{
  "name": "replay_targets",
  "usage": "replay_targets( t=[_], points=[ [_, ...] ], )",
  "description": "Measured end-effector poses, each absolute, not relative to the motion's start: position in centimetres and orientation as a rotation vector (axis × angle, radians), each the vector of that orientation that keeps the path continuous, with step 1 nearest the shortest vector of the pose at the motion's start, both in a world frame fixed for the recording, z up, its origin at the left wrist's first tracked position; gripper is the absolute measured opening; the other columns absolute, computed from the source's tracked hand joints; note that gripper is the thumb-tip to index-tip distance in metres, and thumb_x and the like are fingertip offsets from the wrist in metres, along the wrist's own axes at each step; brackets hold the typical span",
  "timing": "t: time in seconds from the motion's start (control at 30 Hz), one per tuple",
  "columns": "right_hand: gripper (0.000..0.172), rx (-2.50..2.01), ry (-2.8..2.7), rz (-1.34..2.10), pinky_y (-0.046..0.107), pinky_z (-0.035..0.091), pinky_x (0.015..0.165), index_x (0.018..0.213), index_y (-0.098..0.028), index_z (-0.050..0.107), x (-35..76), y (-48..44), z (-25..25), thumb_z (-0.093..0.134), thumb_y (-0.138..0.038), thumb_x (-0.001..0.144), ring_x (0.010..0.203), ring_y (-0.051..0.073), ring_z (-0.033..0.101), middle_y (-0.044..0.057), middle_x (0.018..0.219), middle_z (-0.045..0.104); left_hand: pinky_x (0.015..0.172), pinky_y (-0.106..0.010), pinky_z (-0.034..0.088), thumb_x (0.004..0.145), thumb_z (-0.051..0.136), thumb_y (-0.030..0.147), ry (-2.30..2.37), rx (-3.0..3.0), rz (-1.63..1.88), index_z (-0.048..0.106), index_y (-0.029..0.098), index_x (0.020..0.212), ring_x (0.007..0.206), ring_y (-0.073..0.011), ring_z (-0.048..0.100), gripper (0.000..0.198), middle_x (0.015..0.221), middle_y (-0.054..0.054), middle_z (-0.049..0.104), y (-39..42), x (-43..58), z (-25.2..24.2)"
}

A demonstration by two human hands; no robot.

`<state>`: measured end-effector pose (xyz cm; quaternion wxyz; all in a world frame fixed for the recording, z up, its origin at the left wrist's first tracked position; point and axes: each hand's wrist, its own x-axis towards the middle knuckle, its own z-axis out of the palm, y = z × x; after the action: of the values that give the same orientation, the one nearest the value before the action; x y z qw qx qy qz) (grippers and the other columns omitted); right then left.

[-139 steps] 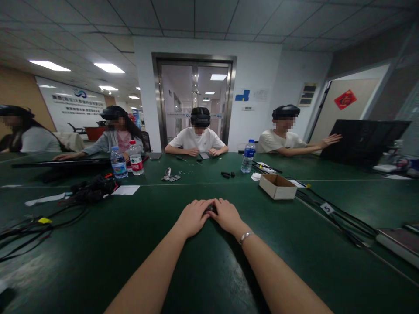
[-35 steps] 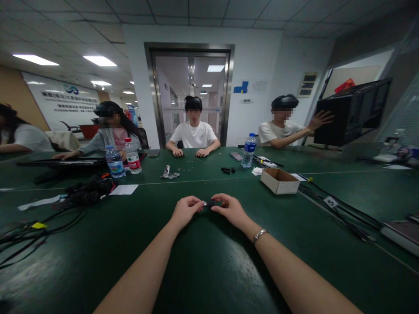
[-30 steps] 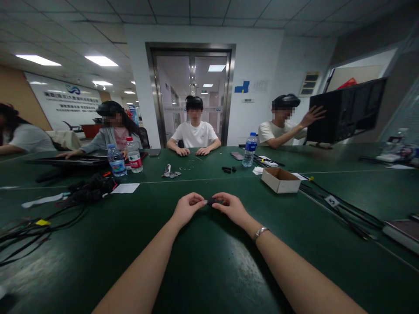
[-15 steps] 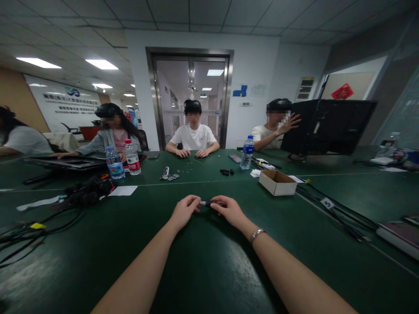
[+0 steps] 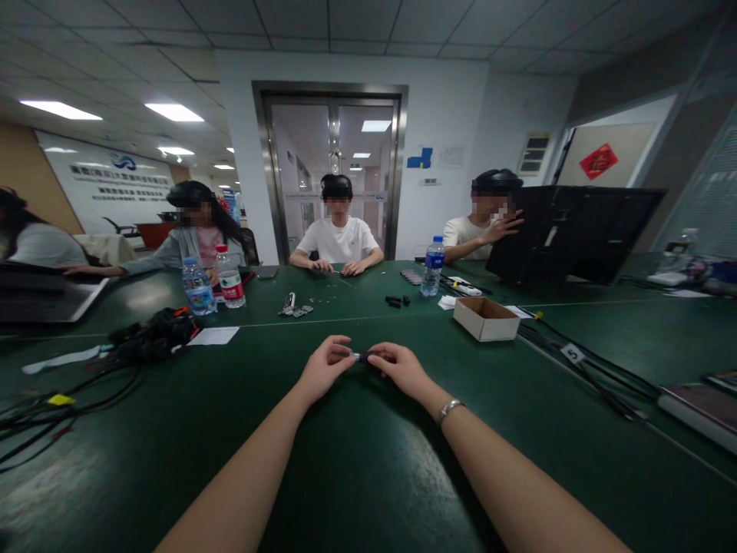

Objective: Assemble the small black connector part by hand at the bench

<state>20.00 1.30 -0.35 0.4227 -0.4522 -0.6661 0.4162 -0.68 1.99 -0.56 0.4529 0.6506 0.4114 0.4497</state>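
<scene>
Between my two hands, just above the green table, is a small dark cylinder [image 5: 361, 357] with a shiny silvery end pointing left. My right hand [image 5: 401, 367] grips its dark part between thumb and fingers. My left hand [image 5: 322, 369] meets the silvery end with its thumb and fingertips, the upper finger lifted away. The fingers cover much of the cylinder, so its exact kind does not show. Beyond the hands lie several small black pieces [image 5: 394, 301] and, further left, a silvery part with grey fragments [image 5: 296, 306].
An open cardboard box [image 5: 487, 319] stands to the right, near a water bottle [image 5: 433, 266] and cables [image 5: 593, 369]. Two bottles, one red-capped [image 5: 231, 278], and a black cable bundle [image 5: 153, 338] are at left. People sit opposite; one touches a large black monitor [image 5: 576, 234].
My left hand's upper finger has lifted and spread from the cylinder; my right hand keeps its grip. At far left, a person has shifted the dark flat panel leftward.
</scene>
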Motion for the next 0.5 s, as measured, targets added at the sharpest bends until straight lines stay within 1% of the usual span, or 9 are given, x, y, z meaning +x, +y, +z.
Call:
replay_targets(
  t=[0.07, 0.13, 0.23, 0.33, 0.5],
  points=[
    [0.032, -1.139, -1.673, 1.042, 0.021, 0.045, 0.054, 0.100, -0.014, 0.064, 20.02, 1.29, -0.31, 0.065, -0.037, 0.079, 0.060, 0.010, 0.054, 0.003, 0.077, 0.063, 0.082, -0.033, 0.046, 0.076, 0.063, 0.046, 1.097, 1.609, 1.072, 0.053, 0.019, 0.114, 0.087, -0.0177, 0.062, 0.047, 0.103, -0.008, 0.064, 1.91, -0.65, -0.49],
    [0.031, -1.142, -1.681, 1.037, 0.022, 0.046, 0.055, 0.101, -0.014, 0.064, 20.03, 1.32, -0.33, 0.065, -0.036, 0.079, 0.060, 0.010, 0.054, 0.003, 0.078, 0.064, 0.079, -0.032, 0.045, 0.080, 0.053, 0.055, 1.195, 1.674, 1.008, 0.059, 0.018, 0.104, 0.083, -0.0180, 0.061, 0.044, 0.098, -0.007, 0.065, 1.86, -0.62, -0.46],
    [0.030, -1.126, -1.687, 1.032, 0.021, 0.046, 0.055, 0.101, -0.014, 0.064, 20.03, 1.43, -0.48, 0.064, -0.035, 0.080, 0.062, 0.011, 0.054, 0.003, 0.080, 0.064, 0.076, -0.032, 0.043, 0.081, 0.043, 0.062, 1.295, 1.806, 0.938, 0.065, 0.018, 0.088, 0.081, -0.0190, 0.058, 0.049, 0.090, -0.005, 0.064, 1.81, -0.62, -0.52],
    [0.030, -1.111, -1.697, 1.032, 0.021, 0.045, 0.054, 0.100, -0.014, 0.064, 20.03, 1.50, -0.61, 0.064, -0.036, 0.079, 0.061, 0.011, 0.054, 0.003, 0.080, 0.064, 0.074, -0.030, 0.041, 0.082, 0.041, 0.062, 1.295, 1.835, 0.928, 0.066, 0.018, 0.085, 0.080, -0.0187, 0.057, 0.051, 0.088, -0.005, 0.064, 1.82, -0.66, -0.61],
    [0.031, -1.125, -1.685, 1.044, 0.021, 0.044, 0.053, 0.100, -0.014, 0.064, 20.03, 1.34, -0.42, 0.064, -0.036, 0.079, 0.059, 0.010, 0.053, 0.003, 0.079, 0.064, 0.073, -0.028, 0.041, 0.082, 0.044, 0.059, 1.264, 1.827, 0.914, 0.065, 0.020, 0.088, 0.077, -0.0174, 0.056, 0.044, 0.083, -0.002, 0.063, 1.87, -0.81, -0.61]
  ],
)
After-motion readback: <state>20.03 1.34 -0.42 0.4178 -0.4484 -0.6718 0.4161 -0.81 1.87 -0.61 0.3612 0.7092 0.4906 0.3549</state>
